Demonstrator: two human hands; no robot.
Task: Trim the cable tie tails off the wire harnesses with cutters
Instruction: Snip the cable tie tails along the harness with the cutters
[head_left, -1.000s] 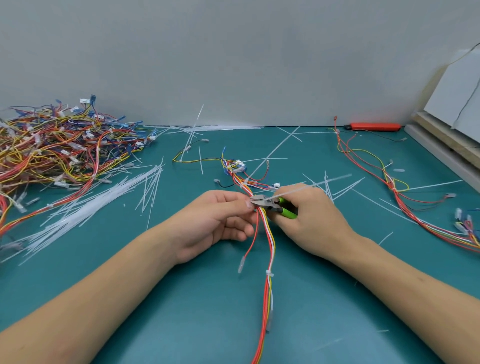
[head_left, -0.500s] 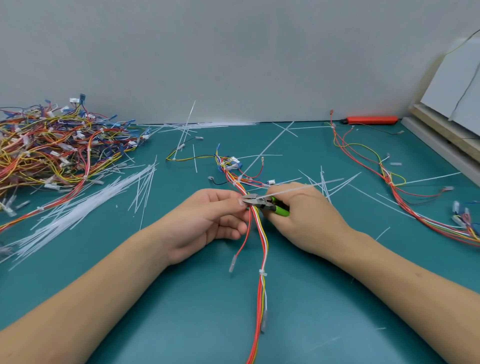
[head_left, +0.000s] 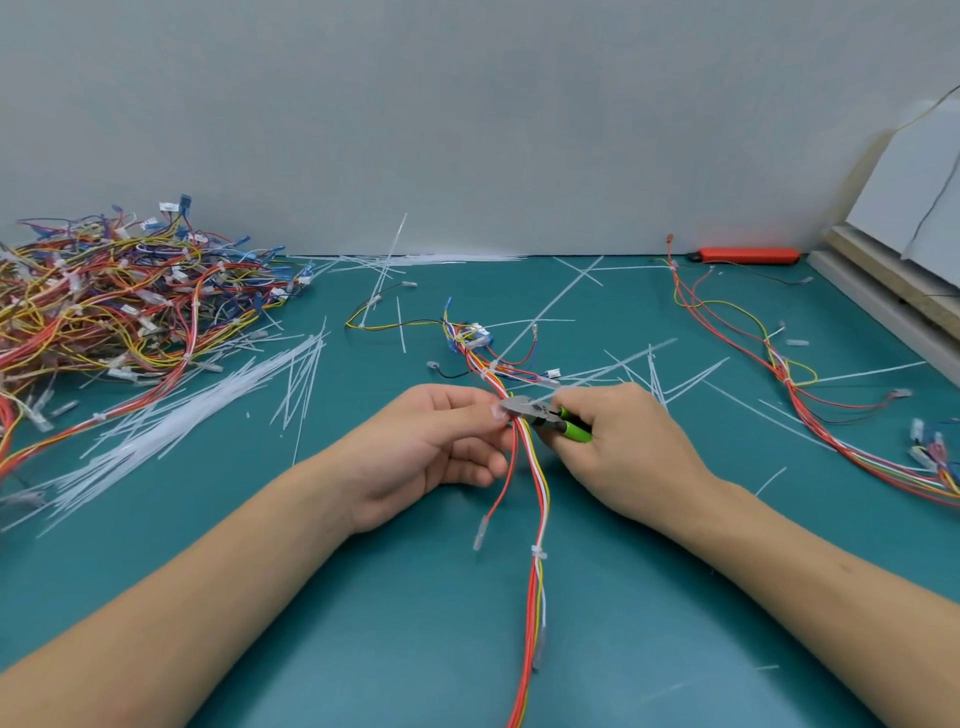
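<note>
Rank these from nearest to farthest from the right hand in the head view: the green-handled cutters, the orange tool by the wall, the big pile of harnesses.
1. Green-handled cutters: held in the right hand.
2. Orange tool: far right, against the wall.
3. Pile of harnesses: far left.

A harness pile lies upper left on the bench, loose ties below it, another harness at right.

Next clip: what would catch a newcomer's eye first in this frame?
At centre, the right hand grips green-handled cutters against the wire harness that the left hand pinches. At far left a big tangled pile of harnesses rises from the teal mat, with a drift of white cable tie tails beside it.
</note>
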